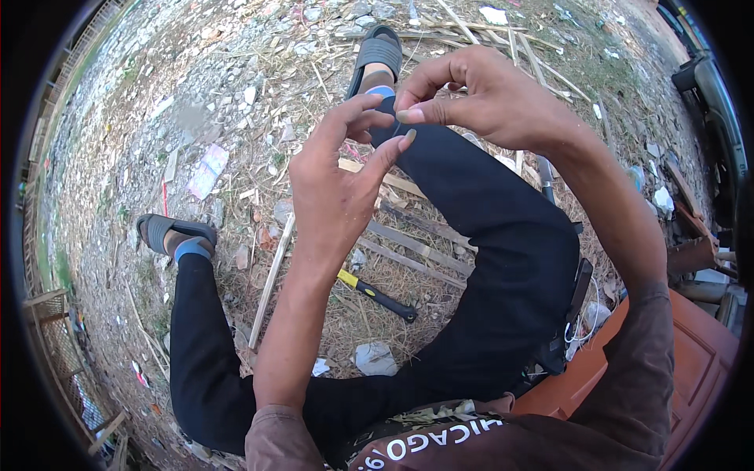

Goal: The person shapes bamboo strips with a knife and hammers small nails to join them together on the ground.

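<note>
Both my hands are raised close together above my bent right leg. My left hand has its fingers half curled, with the thumb apart from them and no object visible in its grasp. My right hand is closed in a pinch, thumb tip against the index finger, right beside the left fingertips. A thin dark sliver shows just below that pinch; it is too small to name. Whatever else the right fingers hold is hidden.
Between my legs lies a tool with a yellow and black handle. Wooden strips, stones and litter cover the ground. An orange-brown panelled piece is at lower right. A slatted wooden frame stands at the left.
</note>
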{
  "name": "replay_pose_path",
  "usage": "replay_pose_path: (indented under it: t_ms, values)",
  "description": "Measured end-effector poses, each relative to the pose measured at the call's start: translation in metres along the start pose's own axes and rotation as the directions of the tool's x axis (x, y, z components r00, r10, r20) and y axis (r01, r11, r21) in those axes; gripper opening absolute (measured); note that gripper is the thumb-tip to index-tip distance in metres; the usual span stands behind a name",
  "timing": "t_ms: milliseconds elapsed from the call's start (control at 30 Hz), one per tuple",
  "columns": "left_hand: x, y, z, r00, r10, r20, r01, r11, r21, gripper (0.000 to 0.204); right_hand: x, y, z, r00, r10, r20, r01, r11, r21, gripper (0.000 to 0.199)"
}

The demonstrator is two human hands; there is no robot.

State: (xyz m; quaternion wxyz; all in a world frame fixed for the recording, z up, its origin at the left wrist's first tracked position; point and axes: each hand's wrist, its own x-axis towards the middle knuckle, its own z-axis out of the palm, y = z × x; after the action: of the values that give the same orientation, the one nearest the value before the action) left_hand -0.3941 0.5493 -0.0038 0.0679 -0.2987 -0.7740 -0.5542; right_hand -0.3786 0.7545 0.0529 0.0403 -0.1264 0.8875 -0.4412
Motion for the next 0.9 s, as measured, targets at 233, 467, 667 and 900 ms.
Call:
replay_pose_path:
  t_ms: [233, 467, 667, 900]
  values:
    - [-0.014, -0.016, -0.021, 0.995, -0.048, -0.089, 0.036, 0.991, -0.131, 0.043, 0.020, -0.007, 0.037, 0.987, -0.157, 0.045, 0.155, 0.987, 0.039, 0.022]
    - [-0.040, -0.127, -0.076, 0.873, -0.379, -0.307, 0.280, 0.905, -0.319, 0.021, -0.021, -0.011, 0.036, 0.968, -0.131, -0.213, 0.097, 0.982, -0.161, 0.024]
    - [-0.106, -0.221, -0.077, 0.795, -0.543, -0.270, 0.491, 0.838, -0.239, 0.017, -0.080, 0.021, 0.205, 0.950, 0.304, -0.075, -0.308, 0.949, -0.060, 0.030]
    - [-0.128, -0.237, -0.065, 0.758, -0.615, -0.218, 0.561, 0.785, -0.263, 0.017, -0.097, 0.040, 0.328, 0.909, 0.417, -0.023, -0.395, 0.840, -0.372, 0.044]
